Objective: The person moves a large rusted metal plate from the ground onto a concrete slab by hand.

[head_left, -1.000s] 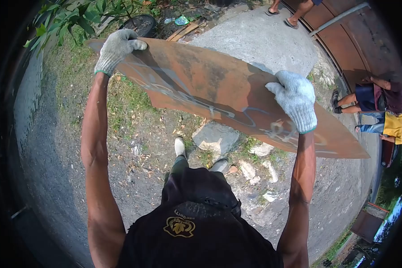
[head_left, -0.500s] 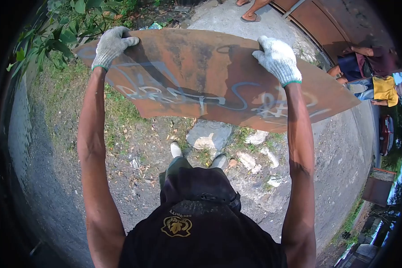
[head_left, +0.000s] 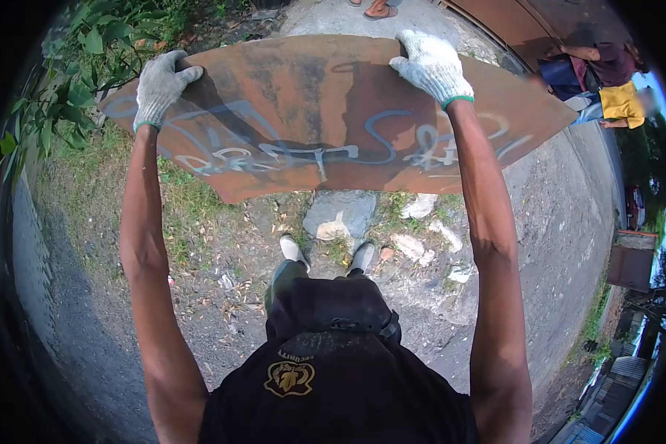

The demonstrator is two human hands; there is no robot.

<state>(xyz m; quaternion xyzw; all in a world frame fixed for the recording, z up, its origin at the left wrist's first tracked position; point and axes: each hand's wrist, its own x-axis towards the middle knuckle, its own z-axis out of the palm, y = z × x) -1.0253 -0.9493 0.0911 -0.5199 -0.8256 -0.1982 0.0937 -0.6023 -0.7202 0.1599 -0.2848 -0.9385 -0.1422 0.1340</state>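
Note:
A wide, rusty brown sheet of metal (head_left: 296, 96) with pale blue and white painted scrawl stretches in front of me. My left hand (head_left: 160, 90), in a white knit glove with a green cuff, grips its top edge near the left end, thumb on the near face. Farther right, my right hand (head_left: 433, 68), gloved the same way, is closed over that same edge. The fingers behind the sheet are hidden. Shadows of my arms fall across the painted face.
Below the sheet, a flat grey stone slab (head_left: 340, 216) lies before my feet, with broken white rubble (head_left: 413, 249) to its right. Leafy branches (head_left: 81, 74) reach the sheet's left end. Beyond its right end are people, one in a yellow shirt (head_left: 623, 105). A sandalled foot (head_left: 380, 12) shows at the top.
Both my hands and the sheet have shifted up and slightly left in view. More of my feet and the slab shows beneath. My grip looks the same.

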